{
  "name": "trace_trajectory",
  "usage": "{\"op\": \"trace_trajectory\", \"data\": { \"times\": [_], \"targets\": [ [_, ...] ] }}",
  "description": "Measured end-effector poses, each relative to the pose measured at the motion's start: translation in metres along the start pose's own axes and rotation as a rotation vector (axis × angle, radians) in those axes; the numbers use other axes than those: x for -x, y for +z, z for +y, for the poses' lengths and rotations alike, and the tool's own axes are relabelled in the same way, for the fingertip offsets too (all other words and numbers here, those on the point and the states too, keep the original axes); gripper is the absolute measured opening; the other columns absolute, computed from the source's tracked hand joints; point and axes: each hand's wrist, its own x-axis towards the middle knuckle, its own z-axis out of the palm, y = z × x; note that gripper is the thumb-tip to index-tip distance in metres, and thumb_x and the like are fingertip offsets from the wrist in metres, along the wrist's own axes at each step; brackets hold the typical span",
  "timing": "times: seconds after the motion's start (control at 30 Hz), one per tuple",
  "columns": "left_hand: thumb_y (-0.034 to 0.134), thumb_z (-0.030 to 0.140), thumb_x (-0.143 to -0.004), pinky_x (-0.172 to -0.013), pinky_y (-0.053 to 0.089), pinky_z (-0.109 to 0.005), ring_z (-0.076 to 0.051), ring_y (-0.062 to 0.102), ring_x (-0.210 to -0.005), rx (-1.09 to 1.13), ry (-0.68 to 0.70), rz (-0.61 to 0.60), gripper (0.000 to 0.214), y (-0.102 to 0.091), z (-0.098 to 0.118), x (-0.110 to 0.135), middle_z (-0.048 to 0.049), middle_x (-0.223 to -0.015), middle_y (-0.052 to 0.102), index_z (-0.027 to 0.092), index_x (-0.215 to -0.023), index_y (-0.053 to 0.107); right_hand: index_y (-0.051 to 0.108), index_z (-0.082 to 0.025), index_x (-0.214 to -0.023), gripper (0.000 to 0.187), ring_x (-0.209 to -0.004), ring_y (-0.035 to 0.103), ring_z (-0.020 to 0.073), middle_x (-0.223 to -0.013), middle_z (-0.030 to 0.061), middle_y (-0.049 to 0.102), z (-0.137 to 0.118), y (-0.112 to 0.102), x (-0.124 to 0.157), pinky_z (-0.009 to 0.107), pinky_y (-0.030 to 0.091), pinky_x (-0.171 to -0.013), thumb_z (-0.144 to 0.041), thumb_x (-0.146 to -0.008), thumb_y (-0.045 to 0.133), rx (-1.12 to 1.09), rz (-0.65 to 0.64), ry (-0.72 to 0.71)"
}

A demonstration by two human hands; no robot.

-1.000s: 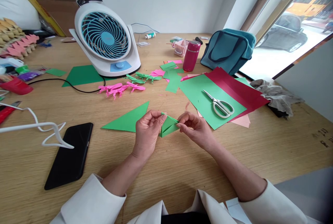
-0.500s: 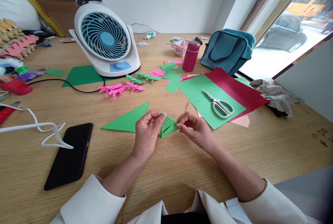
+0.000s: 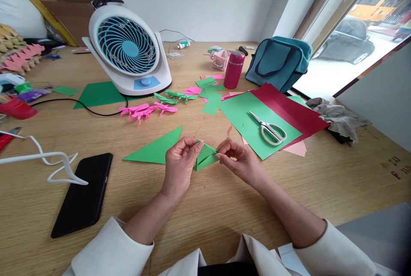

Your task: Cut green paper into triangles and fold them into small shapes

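Between my hands is a small folded piece of green paper [image 3: 206, 158], with layers parted along its front. My left hand [image 3: 180, 160] pinches its left corner between thumb and fingers. The right corner is pinched in my right hand [image 3: 238, 159]; fingertips cover part of the fold. Behind my left hand a green paper triangle [image 3: 157, 146] lies flat on the table. To the right, white-handled scissors [image 3: 271, 131] rest on a light green sheet [image 3: 239, 109], over dark red sheets [image 3: 285, 109].
A white fan [image 3: 128, 49] stands at the back left, with pink folded paper figures [image 3: 146, 111] and green ones [image 3: 173, 96] before it. A black phone [image 3: 84, 194] lies at left under a white stand [image 3: 64, 164]. A red flask [image 3: 234, 69] and teal bag [image 3: 278, 64] stand behind.
The folded paper has turned slightly in my fingers, and its upper face shows wider. Both hands keep their pinch. The whole view has shifted slightly.
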Motion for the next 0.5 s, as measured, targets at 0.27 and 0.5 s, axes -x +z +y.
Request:
{"op": "trace_trajectory", "data": {
  "times": [0.27, 0.5],
  "targets": [
    [0.086, 0.038, -0.065, -0.069, 0.048, -0.025, -0.012, 0.057, -0.071, -0.029, 0.011, 0.009, 0.026, -0.0002, -0.0014, 0.0004, 0.0009, -0.070, 0.064, 0.018, -0.073, 0.070, 0.058, -0.021, -0.078, 0.022, -0.071, 0.056, 0.0142, -0.082, 0.0025, 0.063, -0.0025, 0.0000, -0.0002, 0.028, 0.047, -0.063, -0.038, -0.089, 0.067, 0.042, 0.003, -0.014],
    [0.085, 0.036, -0.066, -0.067, 0.046, -0.024, -0.011, 0.054, -0.068, -0.024, 0.022, -0.008, 0.024, -0.0008, -0.0008, 0.0005, 0.0025, -0.067, 0.061, 0.019, -0.071, 0.069, 0.057, -0.021, -0.077, 0.024, -0.070, 0.054, 0.0140, -0.082, 0.0021, 0.063, -0.0062, 0.0004, -0.0004, 0.028, 0.045, -0.062, -0.040, -0.088, 0.067, 0.055, 0.003, 0.006]
  ]
}}
